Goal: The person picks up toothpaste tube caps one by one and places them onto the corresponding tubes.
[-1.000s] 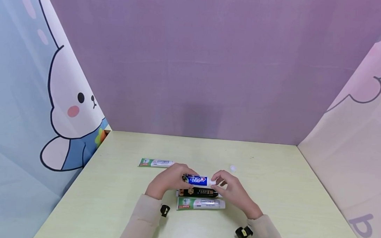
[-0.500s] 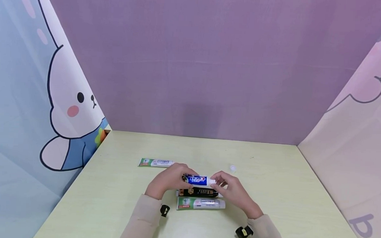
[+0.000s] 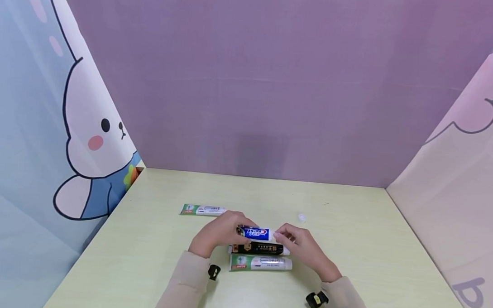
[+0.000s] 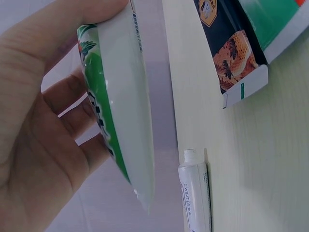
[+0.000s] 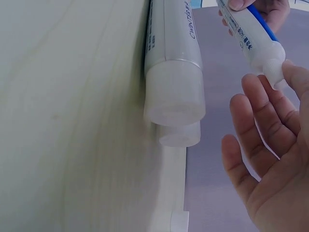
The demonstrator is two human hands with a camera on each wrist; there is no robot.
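Note:
A blue, white and green toothpaste tube (image 3: 257,234) is held above the table by my left hand (image 3: 221,230), thumb and fingers on either side of its tail half. At its other end, my right hand (image 3: 302,246) pinches the white cap (image 5: 274,72) between thumb and index finger; the remaining fingers are spread loosely in the right wrist view. Just below the held tube in the head view lies a black toothpaste tube (image 3: 257,248) with a honeycomb print. Nearer still is a green and white toothpaste tube (image 3: 263,263), its wide white cap (image 5: 174,92) large in the right wrist view.
Behind the left hand lies another green and white tube (image 3: 202,210), its bare nozzle (image 4: 189,154) showing in the left wrist view. A loose white cap (image 3: 302,217) sits on the pale table (image 3: 350,230) at back right. A purple backdrop (image 3: 252,95) rises behind the table.
The right hand's thumb and fingers have shifted slightly at the cap. The left hand and the held tube stay nearly in place; the tubes on the table have not moved.

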